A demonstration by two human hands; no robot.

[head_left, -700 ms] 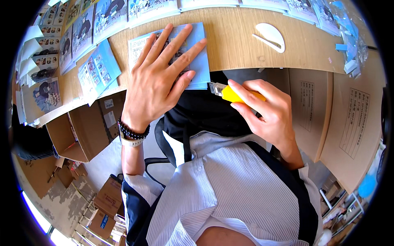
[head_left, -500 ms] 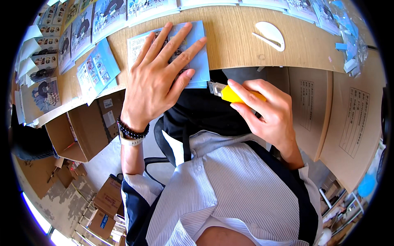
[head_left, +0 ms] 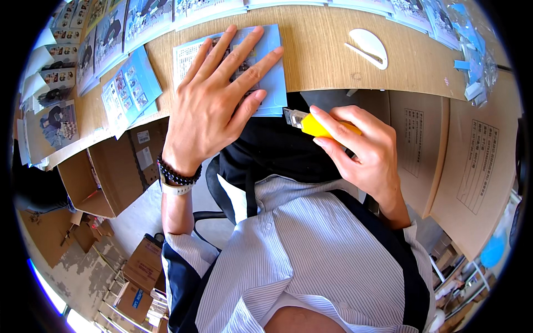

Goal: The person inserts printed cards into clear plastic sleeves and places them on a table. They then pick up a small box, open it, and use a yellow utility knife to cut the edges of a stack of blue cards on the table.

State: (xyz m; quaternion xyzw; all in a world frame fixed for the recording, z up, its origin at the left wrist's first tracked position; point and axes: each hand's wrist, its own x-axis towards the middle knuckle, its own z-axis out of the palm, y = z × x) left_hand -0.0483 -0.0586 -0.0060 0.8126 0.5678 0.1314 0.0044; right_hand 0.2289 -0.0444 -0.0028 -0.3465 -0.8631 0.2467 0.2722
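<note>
A pale wooden table (head_left: pixel 322 61) curves across the far part of the scene. Large brown cardboard cartons (head_left: pixel 474 166) stand on the right, below its near edge, and an open cardboard box (head_left: pixel 114 175) sits below it on the left. Rows of printed packets (head_left: pixel 214 6) line the table's far side and continue down its left end. Blue scraps and clear plastic (head_left: pixel 472 55) gather at the far right.

A stack of blue printed packets (head_left: pixel 275 77) lies at the table's near edge, left of centre, under the left hand (head_left: pixel 214 108) — its 5 fingers spread and straight, pressing down without gripping. Farther left, loose blue packets (head_left: pixel 132 83) overlap at a tilt.

The right hand (head_left: pixel 363 143) is closed, thumb and fingers pinching a yellow cutter (head_left: pixel 315 126). The cutter's blade points left, beside the stack's near right corner — I cannot tell whether they touch. A white curved tool (head_left: pixel 369 47) lies right of the stack, well apart. Dark beads (head_left: pixel 176 173) circle the left wrist.
</note>
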